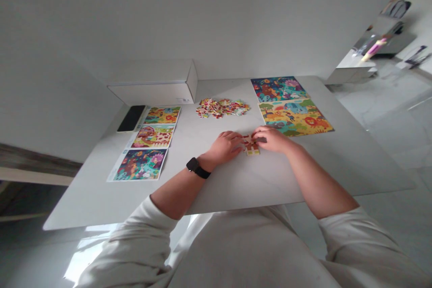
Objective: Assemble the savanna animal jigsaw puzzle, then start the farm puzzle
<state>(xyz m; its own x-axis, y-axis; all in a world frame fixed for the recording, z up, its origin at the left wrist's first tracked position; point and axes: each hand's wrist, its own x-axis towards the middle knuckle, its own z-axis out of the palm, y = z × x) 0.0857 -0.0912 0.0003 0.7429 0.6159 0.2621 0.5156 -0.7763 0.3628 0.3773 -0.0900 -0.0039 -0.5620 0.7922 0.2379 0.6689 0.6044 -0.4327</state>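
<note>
A few joined jigsaw puzzle pieces [252,147] lie flat on the white table [202,193], brown, cream and yellow-green. My left hand [227,146], with a black watch on its wrist, rests against their left side, its fingers curled in. From the right, my right hand [270,138] has its fingers closed at the upper edge of the same pieces. My fingers partly cover the pieces, so I cannot make out exactly which ones they grip. Beyond my hands lies a heap of loose puzzle pieces [221,108].
Two picture panels, one dark [278,89] and one yellow with animals [297,117], lie on the right. On the left are a picture sheet [153,137] with three scenes and a black phone [131,118]. A white box [151,92] stands behind them against the wall.
</note>
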